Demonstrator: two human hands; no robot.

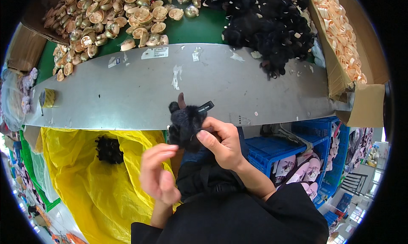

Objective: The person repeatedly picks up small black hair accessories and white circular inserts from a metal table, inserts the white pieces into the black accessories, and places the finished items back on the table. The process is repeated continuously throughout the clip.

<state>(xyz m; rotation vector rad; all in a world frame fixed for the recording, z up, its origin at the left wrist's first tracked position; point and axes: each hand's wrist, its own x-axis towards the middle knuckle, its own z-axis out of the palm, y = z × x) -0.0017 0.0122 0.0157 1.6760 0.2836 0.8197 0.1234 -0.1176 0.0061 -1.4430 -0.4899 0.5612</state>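
Note:
A small black furry plush piece (185, 125) hangs just off the near edge of the metal table, held between thumb and fingers of my right hand (225, 144). A brown horn-like bit (182, 100) sticks up from its top, and a black fabric label (206, 107) juts out to the right. My left hand (159, 174), slightly blurred, is beside the plush on its lower left. Its index finger stretches toward the fur, the other fingers are loosely bent, and nothing shows in them. Whether that fingertip touches the fur I cannot tell.
Gold-and-beige shell-shaped parts (97, 19) lie heaped at the back left. Black plush pieces (272, 27) pile up at the back right, beside a carton of peach-coloured strips (338, 31). A yellow bag (85, 188) with black plush inside stands lower left; blue crates (276, 148) are lower right.

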